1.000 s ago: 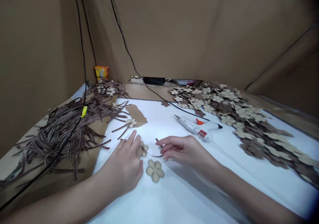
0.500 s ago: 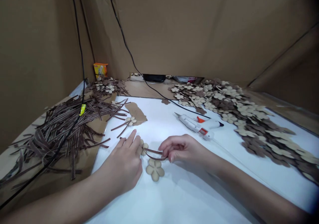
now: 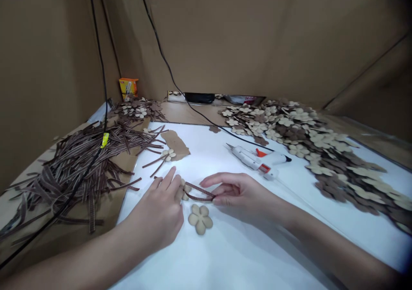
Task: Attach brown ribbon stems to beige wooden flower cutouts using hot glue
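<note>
My left hand (image 3: 164,208) lies flat on the white tabletop, its fingers stretched out. Its edge covers part of a beige flower (image 3: 185,190), so its grip underneath is hidden. From that flower a brown stitched ribbon (image 3: 199,189) runs in a loop to the right. My right hand (image 3: 233,190) pinches the loop's end between thumb and fingers, the index finger lifted off. Just below the loop, between both hands, sits a second beige five-petal flower (image 3: 200,219), touched by neither hand.
A white glue gun (image 3: 254,157) lies beyond my right hand. Piled flowers (image 3: 299,131) cover the right side, and a heap of brown ribbons (image 3: 86,161) the left. A flower with ribbon tails (image 3: 168,154) rests by a cardboard scrap (image 3: 176,145). A black cable (image 3: 164,58) hangs across.
My right index finger has lifted away from the ribbon and the loop has opened wider. My left hand stays in place. The view has shifted slightly.
</note>
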A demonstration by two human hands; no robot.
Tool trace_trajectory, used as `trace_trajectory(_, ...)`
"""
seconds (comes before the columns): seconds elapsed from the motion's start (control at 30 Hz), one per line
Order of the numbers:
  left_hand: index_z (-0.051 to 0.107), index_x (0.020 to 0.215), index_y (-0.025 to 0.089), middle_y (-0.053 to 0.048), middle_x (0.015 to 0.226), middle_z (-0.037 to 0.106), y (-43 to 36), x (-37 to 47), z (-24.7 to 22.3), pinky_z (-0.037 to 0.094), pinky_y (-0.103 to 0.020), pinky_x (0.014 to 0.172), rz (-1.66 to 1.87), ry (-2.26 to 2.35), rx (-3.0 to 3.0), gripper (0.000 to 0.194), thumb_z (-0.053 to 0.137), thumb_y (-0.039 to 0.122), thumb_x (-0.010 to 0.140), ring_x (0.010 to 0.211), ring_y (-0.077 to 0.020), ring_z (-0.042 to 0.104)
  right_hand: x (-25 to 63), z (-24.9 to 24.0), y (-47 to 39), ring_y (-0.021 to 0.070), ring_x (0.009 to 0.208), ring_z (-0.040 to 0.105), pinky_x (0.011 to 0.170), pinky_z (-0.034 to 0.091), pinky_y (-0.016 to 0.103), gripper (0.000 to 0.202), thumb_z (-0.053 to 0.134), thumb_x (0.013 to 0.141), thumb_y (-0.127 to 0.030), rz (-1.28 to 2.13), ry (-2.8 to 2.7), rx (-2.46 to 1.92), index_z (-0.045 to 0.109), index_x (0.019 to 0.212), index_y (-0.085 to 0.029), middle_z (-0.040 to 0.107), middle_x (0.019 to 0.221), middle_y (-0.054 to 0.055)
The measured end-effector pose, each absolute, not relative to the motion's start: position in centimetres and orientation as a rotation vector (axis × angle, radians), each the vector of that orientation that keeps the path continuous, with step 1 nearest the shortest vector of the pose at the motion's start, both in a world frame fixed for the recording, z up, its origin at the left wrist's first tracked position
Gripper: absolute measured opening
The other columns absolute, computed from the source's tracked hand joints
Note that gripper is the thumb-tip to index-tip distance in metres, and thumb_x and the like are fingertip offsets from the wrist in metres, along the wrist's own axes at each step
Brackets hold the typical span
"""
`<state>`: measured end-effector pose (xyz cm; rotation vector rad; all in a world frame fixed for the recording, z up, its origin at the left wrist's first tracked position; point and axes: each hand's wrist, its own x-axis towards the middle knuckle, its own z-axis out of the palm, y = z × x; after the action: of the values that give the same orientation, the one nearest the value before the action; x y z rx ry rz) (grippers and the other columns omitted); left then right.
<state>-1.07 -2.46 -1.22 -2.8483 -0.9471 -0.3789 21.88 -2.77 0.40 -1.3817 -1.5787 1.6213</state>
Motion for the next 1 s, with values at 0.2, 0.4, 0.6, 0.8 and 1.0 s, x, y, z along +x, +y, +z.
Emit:
trace_trajectory(0.2, 0.059, 0.112, 0.0, -0.023, 0.12, 0.054, -2.5, -1.1, -1.2, 0.046, -0.051, 0.09, -0.424, -0.925, -2.849, 0.038, 0.043, 0.012, 0.08, 0.124, -0.0397, 0.038, 22.0, 1.3, -2.7, 0.0116, 0.074, 0.062, 0.068, 0.05, 0.024, 0.036, 0.056, 0.075, -0.018, 1.442, -1.842, -1.373, 0.061, 0.11, -0.023, 0.062, 0.109, 0.005)
trace_trajectory(0.4, 0.058, 0.112, 0.004, -0.021, 0.118, 0.054, -2.2, -1.2, -1.1, 0.043, -0.05, 0.093, -0.415, -0.967, -2.883, 0.036, 0.043, 0.014, 0.081, 0.125, -0.0375, 0.037, 21.9, 1.8, -2.5, 0.0091, 0.075, 0.063, 0.075, 0.051, 0.024, 0.046, 0.047, 0.074, -0.005, 1.332, -2.041, -1.226, 0.061, 0.11, -0.03, 0.05, 0.118, 0.002)
trace_trajectory(0.6, 0.064, 0.104, 0.009, -0.016, 0.105, 0.056, -1.8, -1.5, -0.9, 0.039, -0.048, 0.096, -0.38, -0.969, -2.962, 0.032, 0.044, 0.015, 0.08, 0.124, -0.0352, 0.036, 22.0, 2.2, -2.9, 0.0134, 0.075, 0.065, 0.07, 0.051, 0.023, 0.038, 0.05, 0.074, -0.008, 1.35, -2.004, -1.388, 0.064, 0.105, -0.026, 0.068, 0.082, -0.001)
trace_trajectory(0.8, 0.072, 0.077, 0.019, -0.009, 0.095, 0.057, -0.6, -1.6, 0.3, 0.045, -0.043, 0.085, -0.393, -1.284, -3.077, 0.03, 0.044, 0.023, 0.083, 0.102, -0.027, 0.052, 22.2, 3.5, -3.7, 0.0148, 0.076, 0.067, 0.071, 0.05, 0.023, 0.029, 0.05, 0.078, -0.012, 1.196, -2.071, -1.377, 0.066, 0.101, -0.023, 0.069, 0.076, 0.0)
trace_trajectory(1.0, 0.073, 0.074, 0.023, -0.005, 0.101, 0.058, 0.6, -1.9, 0.3, 0.039, -0.039, 0.094, -0.962, -1.409, -3.078, 0.036, 0.04, 0.024, 0.088, 0.108, -0.0215, 0.046, 21.9, 4.7, -4.3, 0.0129, 0.071, 0.067, 0.066, 0.049, 0.019, 0.033, 0.05, 0.078, -0.01, 1.131, -2.154, -1.377, 0.069, 0.1, -0.024, 0.071, 0.076, -0.002)
